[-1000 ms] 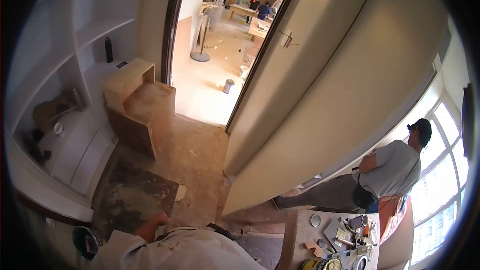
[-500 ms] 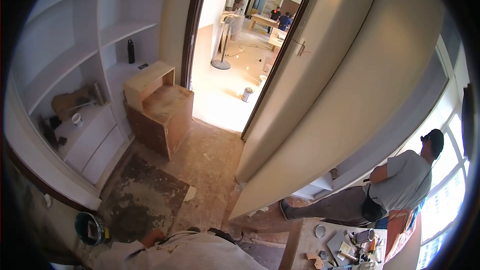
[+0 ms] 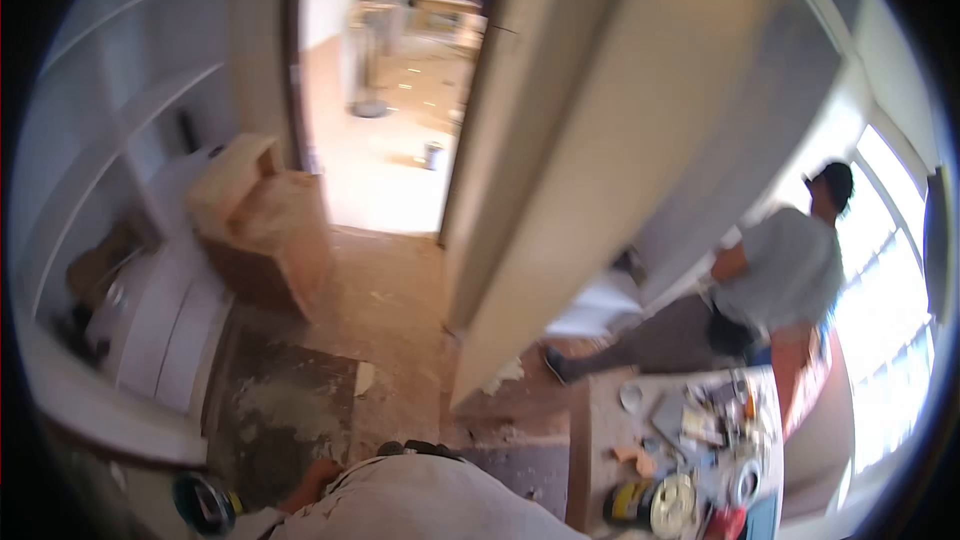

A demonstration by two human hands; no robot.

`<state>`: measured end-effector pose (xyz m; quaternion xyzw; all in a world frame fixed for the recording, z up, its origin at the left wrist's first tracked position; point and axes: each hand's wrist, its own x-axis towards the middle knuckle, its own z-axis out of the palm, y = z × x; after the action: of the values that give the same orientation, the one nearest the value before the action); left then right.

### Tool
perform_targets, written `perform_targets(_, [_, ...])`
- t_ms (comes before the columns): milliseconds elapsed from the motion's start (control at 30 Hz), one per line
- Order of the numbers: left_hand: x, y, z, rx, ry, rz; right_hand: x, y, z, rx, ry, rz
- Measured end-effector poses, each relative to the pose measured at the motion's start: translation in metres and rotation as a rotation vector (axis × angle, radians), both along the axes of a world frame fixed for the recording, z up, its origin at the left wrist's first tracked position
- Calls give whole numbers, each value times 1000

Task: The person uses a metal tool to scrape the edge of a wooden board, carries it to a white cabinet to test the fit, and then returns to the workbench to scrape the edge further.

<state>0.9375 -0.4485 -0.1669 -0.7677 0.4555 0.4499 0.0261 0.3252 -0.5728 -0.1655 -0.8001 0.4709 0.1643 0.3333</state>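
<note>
At the bottom of the head view, part of my left hand (image 3: 315, 483) shows beside the front of my pale shirt (image 3: 430, 500). Its fingers are smeared by motion and partly hidden by the shirt. Left of this hand, a dark bucket (image 3: 203, 505) stands near the bottom edge. My right hand is out of view. To the right of my body is a work table (image 3: 605, 420) crowded with tools, tins and a round tin (image 3: 672, 507) with a pale top.
A wooden cabinet (image 3: 275, 265) stands left of the bright doorway (image 3: 385, 190). White shelves (image 3: 150, 190) line the left wall. Large pale panels (image 3: 600, 150) lean right of the doorway. Another person (image 3: 785, 270) in a grey shirt stands by the window beyond the table.
My view has swung to the right and blurred. The doorway and cabinet shift left in the picture, and more of the table shows. The other person stands more upright in view.
</note>
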Motion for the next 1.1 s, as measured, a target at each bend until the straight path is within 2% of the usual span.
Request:
perform_targets(33, [-4,-9,4,51,-36,21,-6,11,-10,-88,32,163])
perform_targets(100, [-6,-16,8,54,-50,64,-7,33,-20,-174,93,293])
perform_targets(133, [-7,-17,4,40,-38,68,-5,46,-21,-61,90,103])
perform_targets(200, [-6,-18,-2,28,-32,69,11,42,-2,304,-9,-851])
perform_targets(233, [-5,-18,-3,24,-25,66,14,41,2,300,-15,-874])
perform_targets(300, [-4,-23,-6,19,-19,50,12,43,11,298,-84,-841])
perform_targets(433, [0,-24,-11,22,-7,27,18,66,15,174,-14,-752])
perform_targets(567, [6,-26,-16,27,6,-7,15,101,-1,6,-7,-339])
perform_targets(700, [13,-35,-21,28,19,-39,11,132,-5,-74,23,-176])
perform_targets(900, [16,-58,-23,17,38,-108,8,164,-19,-116,45,-147])
perform_targets(1000, [14,-73,-24,4,51,-146,11,175,-14,-226,-85,-206])
perform_targets(1100, [15,-86,-27,-7,63,-189,25,176,19,-214,-32,-158])
